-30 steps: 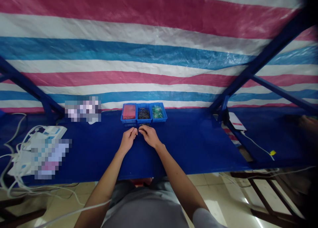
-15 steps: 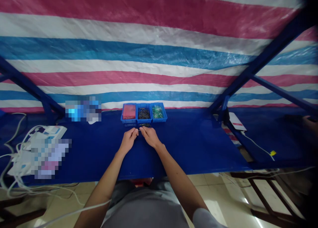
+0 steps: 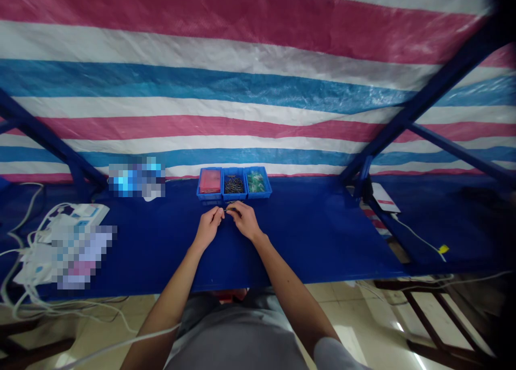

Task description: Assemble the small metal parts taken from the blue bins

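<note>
My left hand (image 3: 210, 225) is closed in a pinch on one end of a small, thin metal piece that looks like a screw (image 3: 226, 210). Close beside it, my right hand (image 3: 244, 219) has thumb and fingertips pinched together on a dark, thin screw-like piece. Both hands are low over the blue table, just in front of three blue bins. A few more loose screws (image 3: 230, 202) lie behind the fingers, partly hidden by my right hand. The middle bin (image 3: 234, 196) holds many dark screws (image 3: 234, 185).
Red plastic bags (image 3: 210, 181) fill the left bin, and green-and-clear packets (image 3: 256, 181) the right one. A power strip (image 3: 91, 215) with tangled white cables occupies the table's left end. A phone (image 3: 385, 198) on a cable lies at the right. Striped sheeting (image 3: 258, 101) hangs behind.
My right hand has lifted and curled slightly, and a dark piece now shows at its fingertips. My left hand stays nearly still. Another person's hand at the right edge has gone from view.
</note>
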Demonstrator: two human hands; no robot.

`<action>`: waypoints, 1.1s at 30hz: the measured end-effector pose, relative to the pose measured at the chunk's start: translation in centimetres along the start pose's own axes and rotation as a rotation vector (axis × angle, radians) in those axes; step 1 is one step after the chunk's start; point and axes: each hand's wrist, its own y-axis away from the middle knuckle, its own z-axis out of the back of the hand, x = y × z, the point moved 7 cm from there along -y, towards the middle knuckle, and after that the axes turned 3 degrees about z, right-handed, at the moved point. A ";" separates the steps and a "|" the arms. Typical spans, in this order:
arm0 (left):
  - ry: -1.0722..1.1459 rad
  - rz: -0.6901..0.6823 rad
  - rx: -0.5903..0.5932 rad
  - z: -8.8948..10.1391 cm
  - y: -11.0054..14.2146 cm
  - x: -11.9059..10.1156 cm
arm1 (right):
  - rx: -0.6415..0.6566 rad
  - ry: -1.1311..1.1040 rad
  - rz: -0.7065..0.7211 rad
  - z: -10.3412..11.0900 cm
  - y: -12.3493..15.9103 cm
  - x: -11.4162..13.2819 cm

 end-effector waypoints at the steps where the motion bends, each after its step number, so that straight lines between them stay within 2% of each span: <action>1: -0.007 -0.002 0.000 0.0 0.0 -0.1 | -0.004 0.003 0.006 0.0 0.0 0.1; 11: -0.059 -0.006 0.008 -0.1 0.1 -0.3 | 0.014 0.072 0.009 0.0 0.0 0.3; 20: -0.067 -0.027 0.034 -0.3 0.4 -1.6 | 0.022 0.132 -0.013 -0.2 -0.1 -0.5; 24: -0.085 -0.050 0.025 -0.2 0.3 -1.6 | 0.030 0.082 -0.019 -0.3 0.0 -0.4; 33: -0.043 -0.038 -0.007 0.2 0.1 -0.9 | -0.056 -0.007 -0.033 0.3 0.1 -0.3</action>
